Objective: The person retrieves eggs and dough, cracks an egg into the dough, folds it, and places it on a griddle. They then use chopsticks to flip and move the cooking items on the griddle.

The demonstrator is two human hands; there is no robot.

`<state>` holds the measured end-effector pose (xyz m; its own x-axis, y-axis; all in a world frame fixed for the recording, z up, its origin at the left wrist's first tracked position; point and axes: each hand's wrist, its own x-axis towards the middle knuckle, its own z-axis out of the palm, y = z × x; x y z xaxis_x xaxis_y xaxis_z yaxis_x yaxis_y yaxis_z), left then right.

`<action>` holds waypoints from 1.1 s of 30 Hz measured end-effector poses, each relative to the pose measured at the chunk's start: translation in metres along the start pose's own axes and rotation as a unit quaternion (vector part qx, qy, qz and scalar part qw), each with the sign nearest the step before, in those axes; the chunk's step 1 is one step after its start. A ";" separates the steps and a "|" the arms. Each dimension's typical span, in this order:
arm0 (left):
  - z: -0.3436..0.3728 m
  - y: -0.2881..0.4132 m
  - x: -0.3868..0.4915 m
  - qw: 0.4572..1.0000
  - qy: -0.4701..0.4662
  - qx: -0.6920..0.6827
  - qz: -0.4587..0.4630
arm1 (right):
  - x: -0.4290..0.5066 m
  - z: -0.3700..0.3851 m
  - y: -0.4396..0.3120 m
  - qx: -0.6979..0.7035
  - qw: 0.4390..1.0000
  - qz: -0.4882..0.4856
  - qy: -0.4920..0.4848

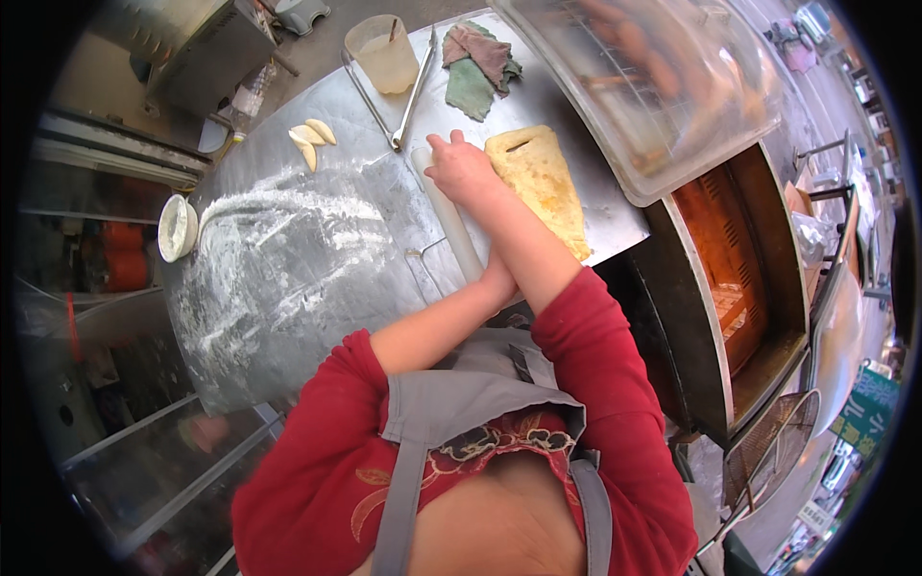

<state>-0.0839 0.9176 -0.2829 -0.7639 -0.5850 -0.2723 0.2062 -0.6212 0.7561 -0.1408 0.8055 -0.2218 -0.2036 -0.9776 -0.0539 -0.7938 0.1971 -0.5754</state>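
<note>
A pale rolling pin [450,223] lies lengthwise on the metal work table [360,288]. My right hand [461,167] is over its far part, fingers spread; whether they touch the pin cannot be told. My right forearm crosses above my left hand [500,279], which is by the pin's near end with its fingers hidden. To the right of the pin lies a flat yellow slab of dough [540,183] with a slit near its far end. Several small pale dough pieces [313,137] are at the far left, beyond a patch of scattered white flour [288,237].
Metal tongs [396,137] lie open around a plastic container [382,54]. Green and pink cloths [479,68] lie beside them. A bowl of flour [177,228] stands at the left edge. A clear plastic cover [619,144] over a rack borders the right; below is an open metal oven [720,288].
</note>
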 end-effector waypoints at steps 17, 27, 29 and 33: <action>0.016 0.017 0.000 0.932 0.070 0.356 0.015 | -0.252 -0.069 0.121 0.704 0.590 0.285 0.275; 0.027 0.028 -0.004 0.964 0.085 0.242 -0.067 | -0.227 -0.005 0.139 0.118 0.839 0.208 0.489; 0.027 0.030 -0.003 0.960 0.097 0.250 -0.080 | -0.227 -0.006 0.139 0.123 0.840 0.224 0.478; 0.024 0.028 -0.004 0.969 0.081 0.221 -0.070 | -0.227 -0.009 0.141 0.160 0.770 0.210 0.581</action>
<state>-0.0895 0.9154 -0.2464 -0.6520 -0.6078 -0.4533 -0.2019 -0.4371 0.8765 -0.2118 1.0562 -0.2838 -0.9266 -0.0700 0.3696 -0.3743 0.2671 -0.8880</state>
